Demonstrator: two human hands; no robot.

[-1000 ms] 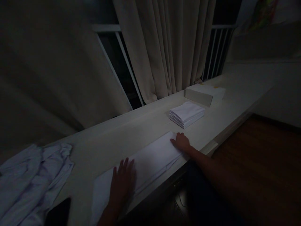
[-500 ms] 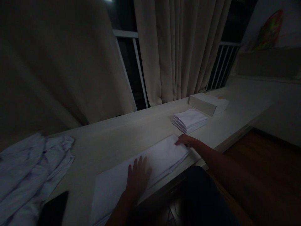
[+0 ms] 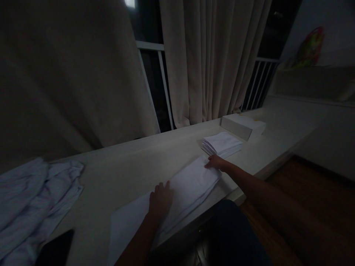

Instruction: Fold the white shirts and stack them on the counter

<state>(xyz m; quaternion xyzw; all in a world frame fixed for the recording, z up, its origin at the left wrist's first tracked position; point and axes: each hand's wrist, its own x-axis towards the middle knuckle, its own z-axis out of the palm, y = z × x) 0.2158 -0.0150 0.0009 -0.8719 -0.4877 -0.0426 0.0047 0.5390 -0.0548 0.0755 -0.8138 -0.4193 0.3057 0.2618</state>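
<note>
A long folded white cloth (image 3: 191, 181) lies along the front of the pale ledge, its right part slightly raised and bent near the middle. My right hand (image 3: 216, 163) pinches its far right corner between thumb and fingers. On the cloth's middle rests my left hand (image 3: 161, 199), fingers bent over its far edge and closed on the fabric; the thumb is hard to make out. Just beyond my right hand sits a neat stack of folded white cloths (image 3: 222, 143). At the far left a rumpled heap of white cloth (image 3: 36, 199) is spread out.
Behind the stack stands a white box (image 3: 237, 126). A dark phone-like slab (image 3: 57, 247) lies at the lower left. Beige curtains (image 3: 210, 66) and window railings line the back of the ledge (image 3: 130, 159). My knee (image 3: 235, 229) is below the front edge.
My left hand's fingers have gone from spread flat to bent on the cloth. The cloth's right part has lifted and creased beside that hand. The view has shifted slightly.
</note>
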